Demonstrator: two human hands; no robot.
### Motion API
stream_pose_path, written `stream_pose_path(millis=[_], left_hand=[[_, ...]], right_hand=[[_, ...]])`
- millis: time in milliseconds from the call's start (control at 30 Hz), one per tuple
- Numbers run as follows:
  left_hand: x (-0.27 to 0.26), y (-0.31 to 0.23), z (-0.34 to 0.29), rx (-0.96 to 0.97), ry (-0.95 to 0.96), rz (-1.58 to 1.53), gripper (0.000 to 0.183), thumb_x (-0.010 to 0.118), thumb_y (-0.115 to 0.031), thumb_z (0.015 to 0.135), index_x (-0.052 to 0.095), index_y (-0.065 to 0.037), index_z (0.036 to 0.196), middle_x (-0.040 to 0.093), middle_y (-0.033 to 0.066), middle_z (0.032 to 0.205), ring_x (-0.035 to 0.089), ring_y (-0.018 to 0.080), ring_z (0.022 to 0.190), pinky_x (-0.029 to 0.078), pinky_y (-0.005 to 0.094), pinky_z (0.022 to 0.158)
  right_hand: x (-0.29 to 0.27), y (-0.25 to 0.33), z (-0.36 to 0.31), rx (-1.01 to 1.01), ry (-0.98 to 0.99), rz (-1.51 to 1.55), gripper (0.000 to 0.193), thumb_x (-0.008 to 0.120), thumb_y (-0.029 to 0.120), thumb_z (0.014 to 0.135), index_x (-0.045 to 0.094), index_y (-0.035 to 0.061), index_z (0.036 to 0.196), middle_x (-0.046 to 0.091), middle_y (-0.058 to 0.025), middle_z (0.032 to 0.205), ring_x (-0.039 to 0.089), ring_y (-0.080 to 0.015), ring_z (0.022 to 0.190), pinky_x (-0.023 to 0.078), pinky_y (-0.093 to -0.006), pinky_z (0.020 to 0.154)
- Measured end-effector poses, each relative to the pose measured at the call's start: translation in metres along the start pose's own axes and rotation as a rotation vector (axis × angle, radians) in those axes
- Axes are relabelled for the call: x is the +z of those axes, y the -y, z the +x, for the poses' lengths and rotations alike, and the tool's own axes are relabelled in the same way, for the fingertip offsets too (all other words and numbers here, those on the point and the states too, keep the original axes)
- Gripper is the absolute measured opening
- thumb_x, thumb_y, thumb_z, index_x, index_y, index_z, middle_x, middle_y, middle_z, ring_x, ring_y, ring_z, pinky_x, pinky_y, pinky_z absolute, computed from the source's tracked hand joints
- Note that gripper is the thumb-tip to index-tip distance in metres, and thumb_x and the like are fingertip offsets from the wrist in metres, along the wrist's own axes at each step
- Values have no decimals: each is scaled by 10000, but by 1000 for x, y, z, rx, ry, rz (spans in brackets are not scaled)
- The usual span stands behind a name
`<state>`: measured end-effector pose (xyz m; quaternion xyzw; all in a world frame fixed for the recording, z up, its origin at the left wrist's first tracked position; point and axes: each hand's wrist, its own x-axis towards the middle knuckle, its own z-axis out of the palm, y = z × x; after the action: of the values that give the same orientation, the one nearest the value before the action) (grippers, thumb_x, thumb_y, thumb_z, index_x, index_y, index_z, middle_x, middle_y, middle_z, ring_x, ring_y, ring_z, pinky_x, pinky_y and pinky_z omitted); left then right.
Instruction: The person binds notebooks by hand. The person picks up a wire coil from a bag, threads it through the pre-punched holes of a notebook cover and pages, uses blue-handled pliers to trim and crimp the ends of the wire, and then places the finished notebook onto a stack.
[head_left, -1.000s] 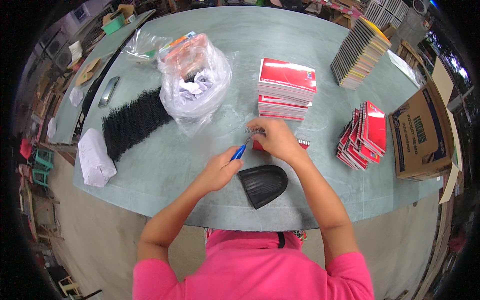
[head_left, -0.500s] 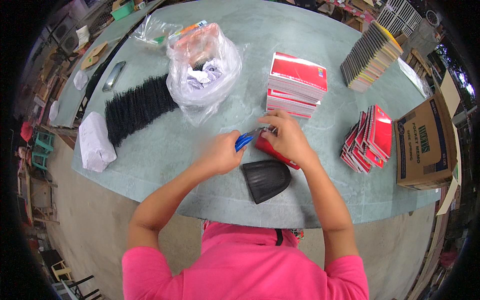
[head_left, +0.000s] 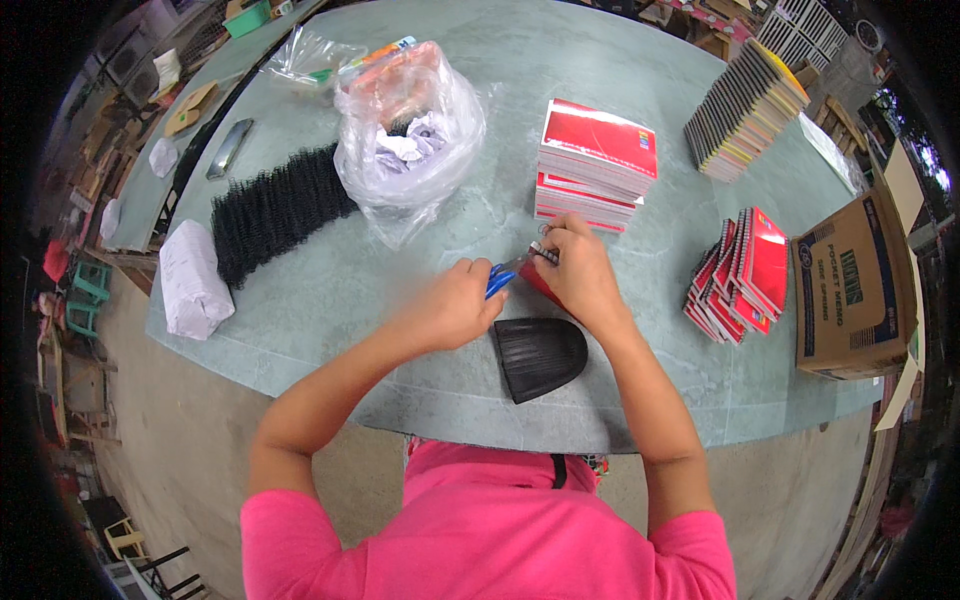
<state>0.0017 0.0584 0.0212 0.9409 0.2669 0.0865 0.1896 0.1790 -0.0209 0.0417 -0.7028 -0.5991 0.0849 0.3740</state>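
Observation:
Blue-handled pliers [head_left: 498, 281] are gripped in my left hand [head_left: 450, 308], which is partly blurred. Their metal jaws reach to the coil end of a small red spiral notebook [head_left: 538, 282]. My right hand [head_left: 582, 272] holds this notebook at its coil end, fingers closed in a pinch; the hand hides much of the cover. Just nearer to me lies a ribbed black pad [head_left: 542, 362] with one rounded side, touched by neither hand. Beyond my right hand stands a stack of red-covered pads [head_left: 600, 150].
Black spiral coils [head_left: 280, 212] lie in a row at left, between a white paper-wrapped bundle [head_left: 195, 285] and a clear plastic bag of paper scraps [head_left: 410, 160]. On the right are red spiral notebooks [head_left: 755, 265], a taller notebook stack [head_left: 745, 110] and an open cardboard box [head_left: 850, 290].
Both hands have shifted slightly, with the pliers and the notebook's coil end moving a little to the right and away from me. Both grips remain.

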Motion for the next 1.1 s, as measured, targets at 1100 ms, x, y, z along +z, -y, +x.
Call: stream_pose_path(millis=[1100], left_hand=[[0,38,38,19,-507,-156,337,691,-144,753,557,-6,1030,571,147,918,570,300,849,448,362,761]], right_hand=[[-246,-47,-16,511,-637,-657,468,687,207,722,587,13,1137,646,-210,930,628,-358,849,496,-380,757]])
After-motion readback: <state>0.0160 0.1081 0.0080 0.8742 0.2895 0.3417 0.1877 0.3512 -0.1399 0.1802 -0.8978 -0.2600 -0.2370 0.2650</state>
